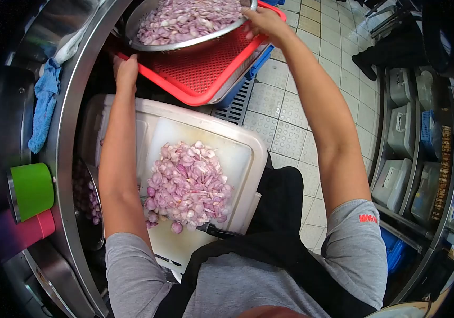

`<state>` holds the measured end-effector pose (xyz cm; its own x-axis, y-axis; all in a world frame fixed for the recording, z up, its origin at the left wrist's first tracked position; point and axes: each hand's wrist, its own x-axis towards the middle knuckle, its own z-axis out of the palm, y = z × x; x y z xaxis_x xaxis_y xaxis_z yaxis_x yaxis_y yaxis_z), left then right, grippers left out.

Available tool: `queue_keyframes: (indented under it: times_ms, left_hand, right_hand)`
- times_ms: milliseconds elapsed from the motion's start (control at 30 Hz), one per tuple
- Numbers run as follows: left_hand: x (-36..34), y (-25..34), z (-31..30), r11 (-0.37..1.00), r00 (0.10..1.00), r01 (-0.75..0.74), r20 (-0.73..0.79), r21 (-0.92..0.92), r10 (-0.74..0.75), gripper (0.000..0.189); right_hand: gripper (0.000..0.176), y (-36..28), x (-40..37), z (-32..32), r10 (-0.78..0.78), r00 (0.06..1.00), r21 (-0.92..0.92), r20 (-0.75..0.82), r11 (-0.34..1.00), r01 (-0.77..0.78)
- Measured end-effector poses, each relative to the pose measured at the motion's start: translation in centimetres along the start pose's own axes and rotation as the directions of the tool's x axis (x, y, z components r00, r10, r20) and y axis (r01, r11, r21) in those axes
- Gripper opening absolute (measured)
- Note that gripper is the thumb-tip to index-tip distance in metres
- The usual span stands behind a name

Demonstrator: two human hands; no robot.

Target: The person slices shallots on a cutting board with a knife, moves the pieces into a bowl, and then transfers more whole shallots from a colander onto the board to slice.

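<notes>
Sliced shallots fill a metal bowl [184,45] at the top of the view, which sits tilted over a red plastic basket [200,74]. My left hand [126,71] is closed on the basket's near left corner; its fingertips are mostly hidden. With its thumb at the bowl's right edge, my right hand [263,24] grips the bowl rim, close above the basket's rim. Nearer my body, a heap of peeled and sliced shallots [187,185] lies on a white cutting board [166,132]. A black-handled knife [219,231] rests at the heap's lower right.
The board lies on a pale plastic tub lid [248,140]. Whole shallots [90,199] sit in a metal bowl at left, beneath the steel counter edge [68,132]. A blue cloth [44,106] hangs there. Shelves with grey bins [400,127] and a person's leg [396,50] are at right.
</notes>
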<state>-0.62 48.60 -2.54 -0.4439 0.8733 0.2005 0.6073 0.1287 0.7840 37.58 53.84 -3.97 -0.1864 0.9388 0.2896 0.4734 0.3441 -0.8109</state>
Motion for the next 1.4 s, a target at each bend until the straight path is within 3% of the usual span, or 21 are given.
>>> queue_keyframes:
  times_ms: [33, 67, 100, 167, 200, 267, 367, 400, 567, 833, 933, 1000, 1067, 1100, 1133, 1167, 1200, 1233, 1300, 1333, 1400]
  left_hand:
    - [-1.1, 0.4, 0.2, 1.000, 0.998, 0.015, -0.053, 0.007, -0.014, 0.077]
    - [-1.6, 1.0, 0.2, 0.999, 0.998, 0.039, -0.047, -0.007, -0.039, 0.078]
    - [-1.6, 1.1, 0.4, 0.999, 0.998, 0.043, -0.044, -0.006, -0.043, 0.078]
    - [-1.4, 1.1, 0.7, 0.992, 0.992, 0.106, -0.060, -0.064, -0.110, 0.076]
    - [-1.5, 1.3, 0.6, 0.992, 0.992, 0.106, -0.061, -0.064, -0.110, 0.076]
    - [-2.1, 1.5, 0.5, 0.996, 0.996, 0.070, -0.060, -0.053, -0.073, 0.075]
    - [-2.6, 2.5, 0.5, 0.996, 0.993, 0.079, -0.082, -0.030, -0.081, 0.074]
    - [-2.7, 2.3, 0.7, 0.997, 0.993, 0.080, -0.083, -0.024, -0.082, 0.074]
    - [-2.7, 1.7, 1.4, 1.000, 0.992, -0.003, -0.122, -0.019, 0.001, 0.076]
    - [-2.9, 1.6, 1.4, 0.999, 0.987, -0.024, -0.155, 0.040, 0.030, 0.077]
    - [-2.9, 1.2, 1.5, 0.996, 0.985, -0.063, -0.159, 0.058, 0.071, 0.075]
    - [-2.1, -0.3, 2.3, 0.976, 0.951, -0.173, -0.235, 0.133, 0.201, 0.071]
    - [-2.6, 0.7, 2.1, 0.971, 0.964, -0.067, -0.237, 0.231, 0.123, 0.069]
    - [-1.8, -0.6, 3.3, 0.916, 0.893, -0.119, -0.362, 0.384, 0.268, 0.057]
    - [-1.6, -0.6, 3.5, 0.907, 0.862, -0.143, -0.401, 0.396, 0.311, 0.047]
    - [-2.0, -0.1, 3.3, 0.898, 0.827, -0.165, -0.439, 0.407, 0.351, 0.040]
    - [-3.0, 1.1, 2.3, 0.874, 0.866, -0.195, -0.339, 0.445, 0.366, 0.035]
    - [-4.0, 1.9, 1.1, 0.848, 0.896, -0.228, -0.237, 0.479, 0.375, 0.032]
    - [-4.4, 0.9, -0.7, 0.601, 0.711, -0.649, 0.092, 0.466, 0.697, 0.029]
    - [-6.0, 2.2, -2.1, 0.766, 0.789, -0.612, 0.090, 0.198, 0.608, 0.031]
    - [-10.0, 3.9, -6.1, 0.832, 0.821, -0.551, 0.217, 0.060, 0.528, 0.032]
  right_hand:
    - [0.030, -2.1, -0.9, -1.0, -0.305, 0.948, -0.065, 0.094, 0.948, 0.312]
    - [0.022, -4.2, -2.5, -2.6, 0.324, 0.939, 0.051, -0.116, 0.946, -0.320]
    - [0.022, -4.5, -4.3, -3.0, 0.327, 0.938, 0.049, -0.113, 0.945, -0.323]
    - [0.032, -3.3, -6.5, -4.4, 0.181, 0.849, -0.181, -0.496, 0.935, -0.305]
    - [0.032, -2.3, -6.9, -3.8, 0.181, 0.849, -0.181, -0.496, 0.935, -0.304]
    - [0.036, 0.9, -8.1, -2.1, 0.330, 0.918, -0.378, -0.219, 0.839, -0.392]
    - [0.042, 2.9, -8.2, 1.8, 0.219, 0.939, -0.561, -0.265, 0.757, -0.335]
    - [0.046, 1.4, -8.5, 2.6, 0.309, 0.911, -0.556, -0.273, 0.722, -0.412]
    - [0.048, -0.4, -8.4, 3.6, 0.313, 0.863, -0.467, -0.397, 0.740, -0.483]
    - [0.037, 3.3, -7.9, 3.9, 0.102, 0.919, -0.546, -0.381, 0.778, -0.312]
    - [0.024, 3.1, -9.5, 2.2, -0.139, 0.826, -0.480, -0.546, 0.860, -0.172]
    - [0.024, 4.9, -11.1, -0.8, -0.022, 0.778, -0.228, -0.628, 0.961, -0.157]
    - [0.025, -1.6, -12.0, -2.6, 0.016, 0.641, -0.129, -0.768, 0.976, -0.178]
    - [0.024, -4.3, -10.7, -3.1, -0.030, 0.675, -0.072, -0.737, 0.997, -0.034]
    - [0.024, -7.0, -9.3, -3.4, -0.082, 0.700, -0.008, -0.710, 0.994, 0.108]
    - [0.022, -9.9, -7.6, -3.4, -0.178, 0.734, -0.135, -0.656, 0.984, 0.118]
    - [0.021, -12.0, -6.1, -3.1, -0.267, 0.765, -0.258, -0.587, 0.957, 0.135]
    - [0.018, -12.5, -4.0, -2.4, -0.272, 0.816, -0.247, -0.511, 0.955, 0.164]
    - [0.019, -13.5, -3.2, -1.2, -0.278, 0.864, -0.219, -0.421, 0.955, 0.201]
    - [0.021, -14.0, -3.5, -1.4, -0.289, 0.907, -0.269, -0.306, 0.940, 0.209]
    - [0.038, -15.7, -5.4, -1.3, -0.339, 0.923, -0.419, -0.182, 0.876, 0.240]
